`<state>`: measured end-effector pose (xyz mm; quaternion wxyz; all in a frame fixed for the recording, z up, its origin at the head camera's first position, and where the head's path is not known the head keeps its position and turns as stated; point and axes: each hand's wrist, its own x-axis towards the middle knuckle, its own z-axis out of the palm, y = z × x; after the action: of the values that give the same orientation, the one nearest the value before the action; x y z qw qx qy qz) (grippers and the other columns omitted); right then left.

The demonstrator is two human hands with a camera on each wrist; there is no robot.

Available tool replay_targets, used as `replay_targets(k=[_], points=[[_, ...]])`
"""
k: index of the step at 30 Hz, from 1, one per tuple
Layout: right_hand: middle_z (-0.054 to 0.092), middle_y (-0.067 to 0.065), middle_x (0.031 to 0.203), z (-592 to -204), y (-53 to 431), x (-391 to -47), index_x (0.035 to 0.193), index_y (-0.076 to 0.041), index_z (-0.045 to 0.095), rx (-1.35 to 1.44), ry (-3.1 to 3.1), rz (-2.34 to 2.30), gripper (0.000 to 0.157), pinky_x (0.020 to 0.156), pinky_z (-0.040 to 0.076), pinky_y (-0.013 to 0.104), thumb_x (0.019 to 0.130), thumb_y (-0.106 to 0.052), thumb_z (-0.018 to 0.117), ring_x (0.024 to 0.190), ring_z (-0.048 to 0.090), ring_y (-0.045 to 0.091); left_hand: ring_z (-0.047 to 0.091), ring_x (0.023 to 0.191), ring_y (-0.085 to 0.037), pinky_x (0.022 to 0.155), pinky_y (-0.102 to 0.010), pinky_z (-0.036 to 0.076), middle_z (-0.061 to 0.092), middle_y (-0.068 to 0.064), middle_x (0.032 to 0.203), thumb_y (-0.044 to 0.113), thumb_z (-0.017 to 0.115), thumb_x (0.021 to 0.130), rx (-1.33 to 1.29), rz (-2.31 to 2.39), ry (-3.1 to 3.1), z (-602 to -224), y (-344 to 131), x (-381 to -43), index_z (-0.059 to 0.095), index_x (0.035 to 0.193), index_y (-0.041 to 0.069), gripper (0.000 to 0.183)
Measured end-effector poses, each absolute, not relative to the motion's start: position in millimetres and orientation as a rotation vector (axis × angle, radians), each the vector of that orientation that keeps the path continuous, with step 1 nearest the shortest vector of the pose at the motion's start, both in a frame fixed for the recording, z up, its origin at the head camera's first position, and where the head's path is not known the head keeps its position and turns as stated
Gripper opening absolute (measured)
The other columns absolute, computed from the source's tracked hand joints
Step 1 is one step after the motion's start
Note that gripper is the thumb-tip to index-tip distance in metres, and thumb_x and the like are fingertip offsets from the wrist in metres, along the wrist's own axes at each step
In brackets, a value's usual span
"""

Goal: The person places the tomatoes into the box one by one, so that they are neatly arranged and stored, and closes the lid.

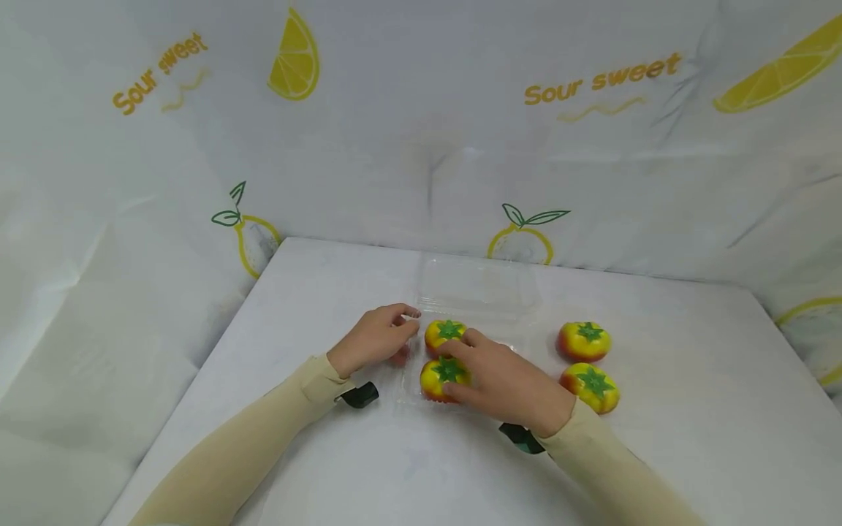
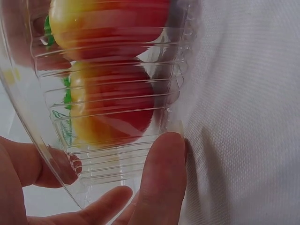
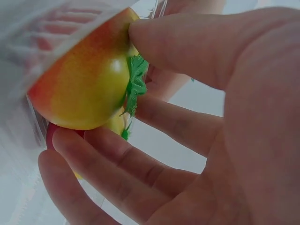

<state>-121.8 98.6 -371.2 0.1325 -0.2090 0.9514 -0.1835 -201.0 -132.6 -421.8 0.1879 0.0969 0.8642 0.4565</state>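
Note:
A clear hinged plastic box (image 1: 409, 394) lies on the table with two toy persimmons in it, yellow and red with green leafy tops. My right hand (image 1: 506, 376) holds the near persimmon (image 1: 432, 381), its thumb on one side and fingertips around the other in the right wrist view. Just behind is the far persimmon (image 1: 435, 332), partly covered by that hand. At the box's left side my left hand (image 1: 378, 336) holds the wall; in the left wrist view a fingertip touches the lower edge and another digit shows through the plastic.
Two more toy persimmons, a rear one (image 1: 584, 342) and a front one (image 1: 595, 389), sit on the table right of the box. Its clear lid (image 1: 473, 283) lies folded back toward the rear wall. White fabric printed with lemons surrounds the table.

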Motion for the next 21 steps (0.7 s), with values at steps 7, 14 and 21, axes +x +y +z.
replay_targets(k=[7,14,21], points=[[0.06,0.0,0.113,-365,109,-119,0.14,-0.021,0.069,-0.585,2.78,-0.566,0.051,0.081,0.059,0.03,0.095,-0.04,0.083,0.085,0.06,0.011,0.077,0.071,-0.017,0.077,-0.033,0.065,0.076,-0.008,0.118,0.035,0.056,0.106,0.266,1.277,2.441,-422,-132,-200,0.066,0.145,0.017,0.044],[0.066,0.003,0.125,-350,147,-117,0.142,-0.021,0.066,-0.583,2.837,-0.587,0.049,0.089,0.065,0.037,0.098,-0.038,0.08,0.107,0.069,0.021,0.076,0.071,-0.018,0.077,-0.033,0.065,0.076,-0.008,0.114,0.034,0.056,0.107,0.249,1.291,2.43,-422,-130,-200,0.067,0.144,0.017,0.042],[0.069,-0.003,0.122,-341,212,-120,0.142,-0.022,0.066,-0.591,2.946,-0.692,0.045,0.092,0.061,0.044,0.102,-0.041,0.075,0.112,0.07,0.019,0.076,0.072,-0.019,0.076,-0.033,0.065,0.077,-0.007,0.114,0.035,0.056,0.107,0.258,1.294,2.429,-423,-130,-198,0.066,0.144,0.016,0.043]])
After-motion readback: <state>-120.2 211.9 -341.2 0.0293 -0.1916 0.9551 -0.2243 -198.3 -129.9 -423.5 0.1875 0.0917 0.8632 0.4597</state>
